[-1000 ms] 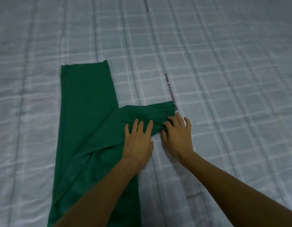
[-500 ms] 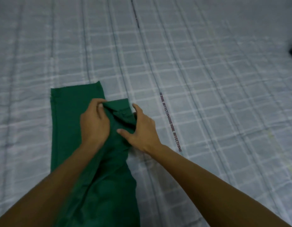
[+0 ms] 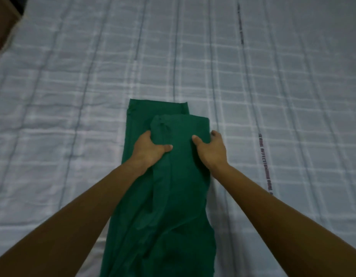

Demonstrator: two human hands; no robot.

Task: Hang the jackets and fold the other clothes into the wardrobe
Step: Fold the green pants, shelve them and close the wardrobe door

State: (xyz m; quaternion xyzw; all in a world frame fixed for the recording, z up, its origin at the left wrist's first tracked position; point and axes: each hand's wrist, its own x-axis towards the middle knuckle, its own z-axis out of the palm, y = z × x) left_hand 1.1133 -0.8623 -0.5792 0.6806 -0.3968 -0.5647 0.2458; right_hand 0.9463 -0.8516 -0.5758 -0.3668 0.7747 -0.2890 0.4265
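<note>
A pair of green trousers lies lengthwise on the bed, its two legs stacked one over the other. The lower leg's hem shows past the upper one at the far end. My left hand grips the left edge of the upper leg near its end, fingers tucked under the cloth and thumb on top. On the leg's right edge my right hand holds the cloth the same way, thumb on top. The near end of the trousers runs out of view at the bottom.
The bed is covered with a pale grey checked sheet with a strip of printed lettering to the right of the trousers. A brown edge, perhaps furniture, shows at the top left corner.
Both hands carried the sideways-lying trouser leg leftwards and laid it over the other leg. The hands now sit apart on its two edges. The view has shifted so the trousers are centred.
</note>
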